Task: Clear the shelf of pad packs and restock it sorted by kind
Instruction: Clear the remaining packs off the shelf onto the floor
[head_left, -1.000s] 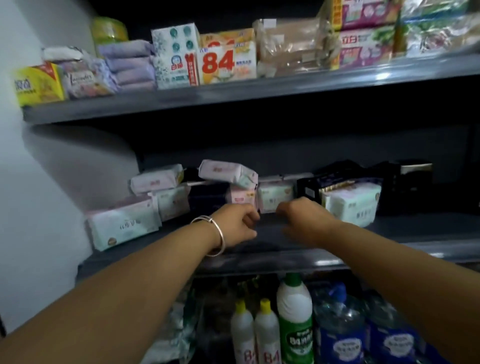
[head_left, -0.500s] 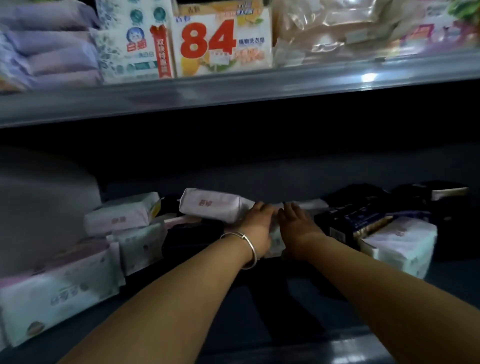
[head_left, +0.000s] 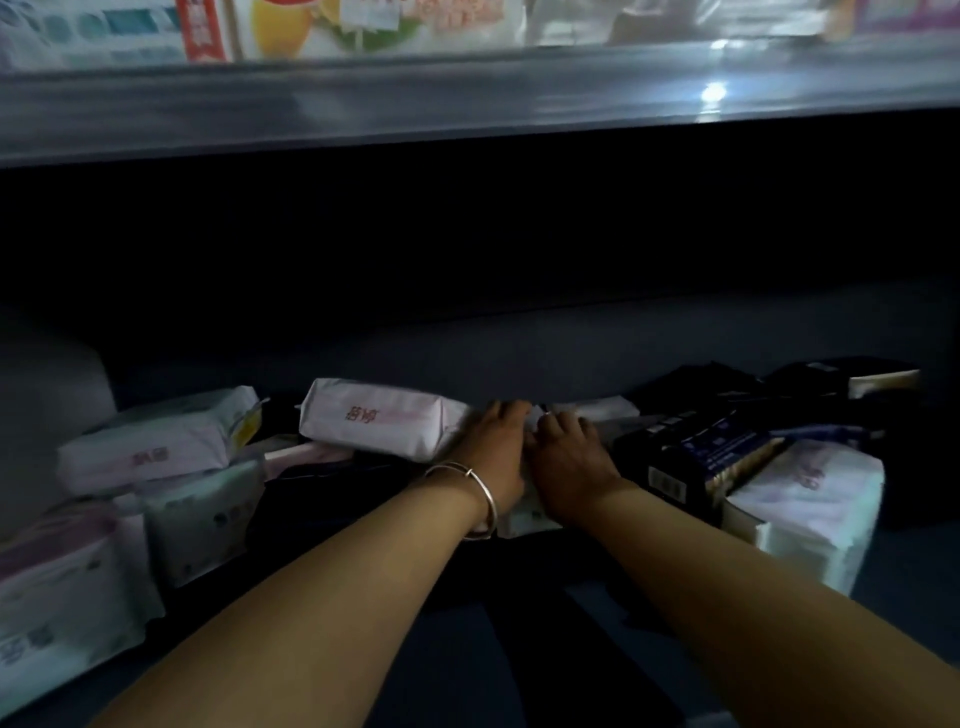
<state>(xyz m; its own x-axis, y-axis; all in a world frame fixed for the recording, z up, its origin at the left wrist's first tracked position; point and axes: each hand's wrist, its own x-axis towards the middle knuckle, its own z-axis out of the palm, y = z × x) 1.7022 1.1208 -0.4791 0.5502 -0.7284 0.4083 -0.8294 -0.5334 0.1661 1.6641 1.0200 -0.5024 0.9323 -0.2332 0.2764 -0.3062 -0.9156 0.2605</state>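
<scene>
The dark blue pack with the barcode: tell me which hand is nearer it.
Right. The right hand lies just left of the dark blue pack; the left hand sits farther left, beyond it.

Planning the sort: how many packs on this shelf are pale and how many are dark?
Pale packs: 8
Dark packs: at least 3, too dim to separate further
Total: at least 11
</scene>
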